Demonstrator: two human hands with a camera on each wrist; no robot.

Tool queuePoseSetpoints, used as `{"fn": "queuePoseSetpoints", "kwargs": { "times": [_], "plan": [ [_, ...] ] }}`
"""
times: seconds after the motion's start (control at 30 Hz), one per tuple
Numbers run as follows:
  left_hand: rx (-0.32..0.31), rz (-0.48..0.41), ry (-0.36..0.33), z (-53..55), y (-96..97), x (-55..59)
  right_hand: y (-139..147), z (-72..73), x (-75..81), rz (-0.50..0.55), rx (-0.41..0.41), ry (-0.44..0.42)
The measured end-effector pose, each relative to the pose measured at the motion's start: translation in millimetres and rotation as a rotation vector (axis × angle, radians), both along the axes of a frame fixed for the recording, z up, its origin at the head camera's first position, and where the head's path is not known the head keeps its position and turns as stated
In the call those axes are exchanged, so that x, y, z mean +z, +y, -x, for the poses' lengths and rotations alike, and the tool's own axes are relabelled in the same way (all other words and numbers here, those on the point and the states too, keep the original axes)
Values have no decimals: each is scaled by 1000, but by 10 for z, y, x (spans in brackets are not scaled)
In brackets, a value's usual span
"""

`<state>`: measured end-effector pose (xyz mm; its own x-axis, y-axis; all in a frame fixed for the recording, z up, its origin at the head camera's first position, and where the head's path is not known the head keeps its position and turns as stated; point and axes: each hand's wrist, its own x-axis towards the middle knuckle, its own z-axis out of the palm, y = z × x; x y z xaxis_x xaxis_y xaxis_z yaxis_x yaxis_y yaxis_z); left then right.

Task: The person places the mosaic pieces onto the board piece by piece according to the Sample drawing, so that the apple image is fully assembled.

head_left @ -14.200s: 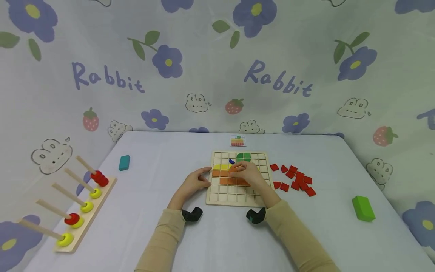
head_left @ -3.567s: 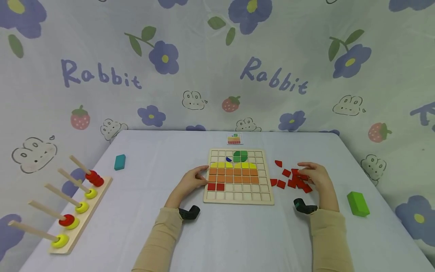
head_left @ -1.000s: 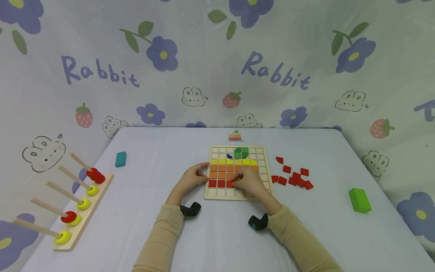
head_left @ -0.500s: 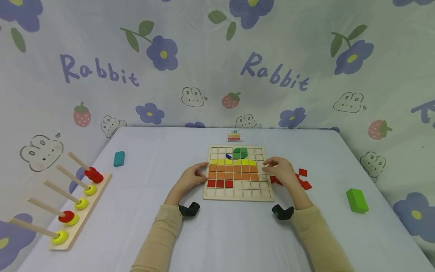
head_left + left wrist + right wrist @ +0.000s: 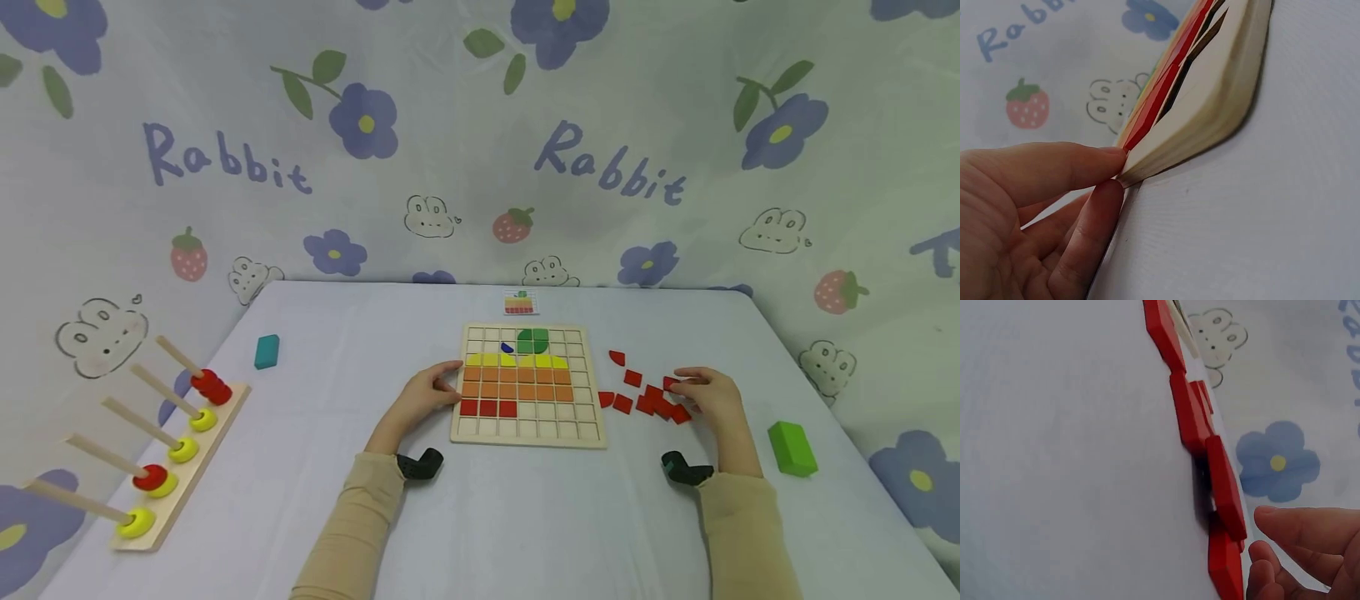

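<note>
A wooden grid board (image 5: 555,431) lies on the table with green, blue, yellow and orange tiles filling shapes. Three red square tiles (image 5: 488,408) sit at the left of a lower row. My left hand (image 5: 422,396) holds the board's left edge; up close, a thumb and a finger meet at that edge. Beside the loose red tiles (image 5: 660,407), right of the board, my right hand (image 5: 714,402) reaches with thumb and fingers parted. In the right wrist view its fingertips stop just short of a red tile (image 5: 1226,487), nothing between them.
Behind the board lies a small pattern card (image 5: 521,302). At the left stands a peg stacker (image 5: 191,467) with red and yellow rings. A teal block (image 5: 266,352) lies far left, a green block (image 5: 792,448) at the right.
Orange and yellow rows have filled in since the oldest frame. A second ago my right hand was at the third red tile; it then moved right to the loose tiles. My left hand stayed.
</note>
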<state>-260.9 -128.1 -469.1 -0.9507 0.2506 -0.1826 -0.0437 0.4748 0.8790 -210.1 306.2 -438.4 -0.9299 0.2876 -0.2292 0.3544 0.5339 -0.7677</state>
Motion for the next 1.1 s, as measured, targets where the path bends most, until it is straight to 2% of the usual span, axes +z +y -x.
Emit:
{"fn": "queuePoseSetpoints", "kwargs": {
  "times": [0.2, 0.47, 0.67, 0.8, 0.87, 0.9, 1.03, 1.1],
  "plan": [
    [9, 18, -3, 5, 1, 8, 60, -38, -20, -3, -4, -15],
    [0, 20, 9, 4, 7, 8, 15, -19, -10, -138, 49, -52],
    [9, 15, -11, 1, 7, 1, -5, -13, -62, -152, 9, 12],
    [9, 17, -9, -1, 7, 1, -46, 9, -56, -109, -12, 77],
    [5, 17, -4, -1, 7, 3, -92, 29, -20, -16, -13, 87],
    [3, 17, 1, -1, 8, 3, -121, 41, 0, 64, -13, 88],
    [2, 20, 7, -3, 9, 7, -286, 79, 93, 481, 14, 86],
    [5, 23, 2, -2, 11, 5, -382, 93, 119, 652, 47, 76]
  ]
}}
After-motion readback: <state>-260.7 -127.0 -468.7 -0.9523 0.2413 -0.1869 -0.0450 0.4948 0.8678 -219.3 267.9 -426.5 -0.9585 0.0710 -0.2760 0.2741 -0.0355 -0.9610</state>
